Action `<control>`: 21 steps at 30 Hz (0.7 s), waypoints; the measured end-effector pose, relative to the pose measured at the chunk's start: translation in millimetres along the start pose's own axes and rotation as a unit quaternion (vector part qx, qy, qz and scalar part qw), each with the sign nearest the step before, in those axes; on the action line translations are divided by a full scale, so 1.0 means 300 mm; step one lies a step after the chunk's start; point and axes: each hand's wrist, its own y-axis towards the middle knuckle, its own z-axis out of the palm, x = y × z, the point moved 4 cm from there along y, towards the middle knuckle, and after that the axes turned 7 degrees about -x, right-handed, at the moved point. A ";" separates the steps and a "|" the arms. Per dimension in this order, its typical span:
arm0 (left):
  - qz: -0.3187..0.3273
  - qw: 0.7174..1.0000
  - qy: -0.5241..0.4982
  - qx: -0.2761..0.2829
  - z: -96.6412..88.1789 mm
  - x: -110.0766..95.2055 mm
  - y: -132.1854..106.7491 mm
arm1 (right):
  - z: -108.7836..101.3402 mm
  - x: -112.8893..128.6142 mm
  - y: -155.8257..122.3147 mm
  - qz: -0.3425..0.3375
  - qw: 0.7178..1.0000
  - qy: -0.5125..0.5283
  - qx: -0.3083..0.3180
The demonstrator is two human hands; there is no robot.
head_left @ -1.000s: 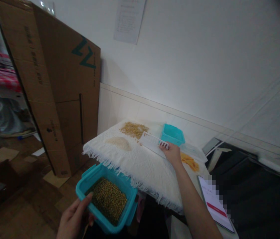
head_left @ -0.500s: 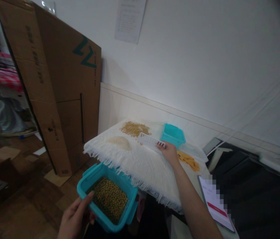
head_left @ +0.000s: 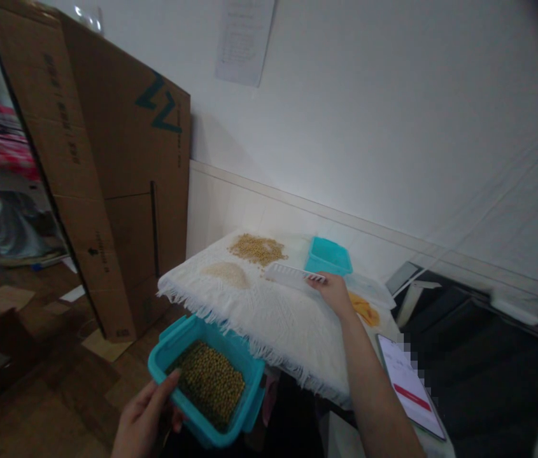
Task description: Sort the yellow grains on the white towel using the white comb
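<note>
My left hand [head_left: 142,423] grips the near corner of a teal plastic tub [head_left: 173,343] full of green beans [head_left: 209,383], held just below the table's front edge. My right hand [head_left: 333,292] reaches over a white fringed towel [head_left: 273,321] and holds one end of a white slotted plastic lid [head_left: 288,275], tilted above the cloth. On the towel lie a pile of tan beans [head_left: 256,248] and a pile of white grains [head_left: 228,273].
A second teal tub [head_left: 328,256] and a clear lid [head_left: 374,289] sit at the towel's far side, with yellow pieces [head_left: 364,310] beside them. A phone [head_left: 405,385] lies at the table's right. Large cardboard boxes [head_left: 120,165] stand left against the wall.
My right hand has tipped the white lid up and drawn it slightly toward me. The tub of green beans stays in my left hand, barely moved.
</note>
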 end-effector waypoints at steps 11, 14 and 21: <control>0.004 1.000 0.017 0.000 0.020 -0.016 -0.021 | 0.082 0.087 0.034 -0.035 0.999 0.020 -0.009; 0.023 0.999 0.035 -0.004 0.013 -0.009 -0.014 | 0.087 0.089 0.069 -0.032 0.999 0.023 -0.015; 0.031 0.999 0.024 0.016 0.015 0.013 -0.002 | 0.119 0.046 0.087 -0.028 0.997 0.052 0.056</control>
